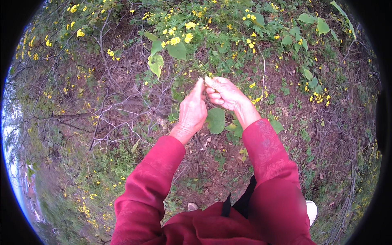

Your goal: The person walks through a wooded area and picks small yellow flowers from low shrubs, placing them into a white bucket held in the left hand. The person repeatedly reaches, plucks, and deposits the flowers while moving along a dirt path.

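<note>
My left hand (193, 110) is raised in front of me, its fingertips meeting those of my right hand among thin green stems. My right hand (223, 93) has its fingers curled, with thumb and forefinger pinched on a small yellow flower (210, 74) or its stem. Whether my left fingers grip anything is hidden by the back of the hand. Just beyond both hands grow clusters of yellow flowers (175, 41) and a pale, ragged green leaf (156, 65). A broad green leaf (216, 120) hangs below my right hand.
Bare, forked twigs (113, 107) spread to the left of my hands. A thin pale stem (264, 70) stands on the right, near more yellow flowers (320, 98). Low weeds and brown soil (211, 165) slope beneath me, with my white shoe (311, 212) at the lower right.
</note>
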{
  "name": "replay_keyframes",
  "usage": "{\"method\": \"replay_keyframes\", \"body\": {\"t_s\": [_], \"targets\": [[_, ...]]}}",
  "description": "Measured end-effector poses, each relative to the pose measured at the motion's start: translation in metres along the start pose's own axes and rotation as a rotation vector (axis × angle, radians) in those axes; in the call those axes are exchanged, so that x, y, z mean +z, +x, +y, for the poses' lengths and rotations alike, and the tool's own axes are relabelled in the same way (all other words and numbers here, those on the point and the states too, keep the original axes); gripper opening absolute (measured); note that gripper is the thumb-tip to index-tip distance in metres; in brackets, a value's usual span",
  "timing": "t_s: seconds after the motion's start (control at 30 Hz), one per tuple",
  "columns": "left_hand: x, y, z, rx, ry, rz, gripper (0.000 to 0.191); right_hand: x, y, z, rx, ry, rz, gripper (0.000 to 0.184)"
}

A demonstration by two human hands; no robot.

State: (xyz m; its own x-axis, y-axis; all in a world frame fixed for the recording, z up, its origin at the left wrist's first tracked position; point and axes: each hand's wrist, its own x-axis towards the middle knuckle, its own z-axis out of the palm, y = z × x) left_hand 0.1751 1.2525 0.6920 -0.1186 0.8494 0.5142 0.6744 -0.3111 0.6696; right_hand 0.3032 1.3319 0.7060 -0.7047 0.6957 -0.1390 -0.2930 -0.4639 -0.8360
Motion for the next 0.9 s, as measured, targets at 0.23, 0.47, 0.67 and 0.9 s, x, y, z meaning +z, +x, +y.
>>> {"method": "replay_keyframes", "body": {"t_s": [0.23, 0.47, 0.67, 0.9], "targets": [[0.013, 0.04, -0.015, -0.733, -1.2, -0.235, 0.036, 0.005, -0.013, 0.016, -0.046, -0.108, 0.072, 0.024], [0.027, 0.038, -0.013, -0.782, -1.211, -0.069, 0.023, 0.014, -0.024, 0.033, -0.064, -0.023, 0.122, 0.029], [0.036, 0.031, 0.0, -0.873, -1.144, 0.063, 0.021, 0.012, -0.035, 0.039, -0.053, 0.114, 0.085, 0.028], [0.039, 0.028, -0.004, -0.886, -1.194, 0.098, 0.019, 0.01, -0.038, 0.048, -0.049, 0.216, 0.064, 0.031]]}}
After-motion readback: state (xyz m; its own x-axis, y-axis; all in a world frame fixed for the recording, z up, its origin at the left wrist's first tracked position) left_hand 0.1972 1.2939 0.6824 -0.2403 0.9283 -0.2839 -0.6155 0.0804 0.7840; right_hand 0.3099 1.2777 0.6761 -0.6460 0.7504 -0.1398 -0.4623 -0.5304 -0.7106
